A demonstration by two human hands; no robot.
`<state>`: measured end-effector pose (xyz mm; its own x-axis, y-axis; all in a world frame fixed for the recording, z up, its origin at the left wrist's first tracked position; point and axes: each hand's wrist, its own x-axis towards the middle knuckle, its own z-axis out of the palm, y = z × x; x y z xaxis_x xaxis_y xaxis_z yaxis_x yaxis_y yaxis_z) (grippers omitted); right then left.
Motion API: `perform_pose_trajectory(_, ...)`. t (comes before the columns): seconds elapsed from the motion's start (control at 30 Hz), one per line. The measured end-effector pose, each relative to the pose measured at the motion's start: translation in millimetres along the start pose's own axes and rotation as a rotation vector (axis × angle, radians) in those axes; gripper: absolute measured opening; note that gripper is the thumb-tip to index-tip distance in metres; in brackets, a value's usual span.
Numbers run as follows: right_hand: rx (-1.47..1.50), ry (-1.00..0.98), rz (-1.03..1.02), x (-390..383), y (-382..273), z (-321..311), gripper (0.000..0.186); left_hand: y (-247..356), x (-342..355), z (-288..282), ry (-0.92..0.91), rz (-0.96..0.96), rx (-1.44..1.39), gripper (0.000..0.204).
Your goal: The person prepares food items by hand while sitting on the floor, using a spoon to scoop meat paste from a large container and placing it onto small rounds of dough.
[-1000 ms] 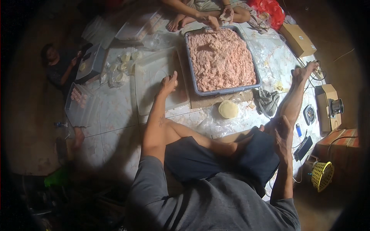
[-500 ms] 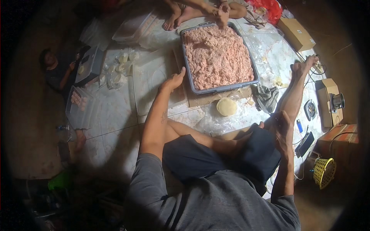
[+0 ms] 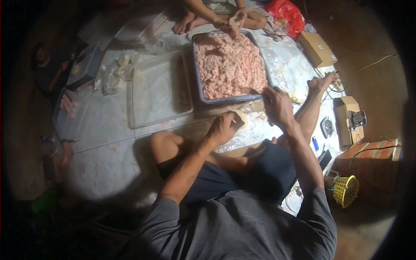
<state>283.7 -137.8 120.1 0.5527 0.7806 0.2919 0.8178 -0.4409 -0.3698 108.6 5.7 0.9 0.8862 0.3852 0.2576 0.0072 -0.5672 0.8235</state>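
Note:
A grey tub (image 3: 200,82) heaped with pink minced meat (image 3: 229,65) stands before me. Close to its near side lies a stack of round pale dough wrappers (image 3: 243,123) on clear plastic. My left hand (image 3: 223,129) is over the stack's left part, fingers curled and pinching at a wrapper's edge; the hand hides much of the stack. At the tub's near right corner is my right hand (image 3: 278,106), its fingers closed. A thin dark tip sticks out from it toward the meat; the rest of what it holds is hidden.
Across the tub, a person's hands (image 3: 234,24) hold a pale wrapper over the meat. A clear plastic lid (image 3: 162,115) lies left of the tub. Cardboard boxes (image 3: 318,50), a blue lighter (image 3: 315,143) and a yellow basket (image 3: 346,191) are on the right.
My left hand has left the tub's left side and come down to the wrappers. My right hand has risen from beside my knee to the tub's near right corner. The view has shifted slightly.

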Motion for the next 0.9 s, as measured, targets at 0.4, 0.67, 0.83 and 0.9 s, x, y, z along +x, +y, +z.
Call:
perform_pose_trajectory(0.4, 0.236, 0.095, 0.004, -28, -56, 38, 0.006, 8, 1, -47, -0.134, -0.168, -1.619, 0.097)
perform_pose_trajectory(0.67, -0.023, 0.248, 0.113, 7, -19, 64, 0.007, -15, -8, -27, -0.37, -0.122, -1.378, 0.046)
perform_pose_trajectory(0.83, -0.278, 0.157, -0.113, 84, -13, 26, 0.006, -26, -2, -18, -0.221, -0.189, -0.085, 0.028)
perform_pose_trajectory(0.9, -0.496, 0.235, -0.224, 115, 6, 36, 0.012, -22, 0, -7, -0.169, -0.001, 0.077, 0.034)
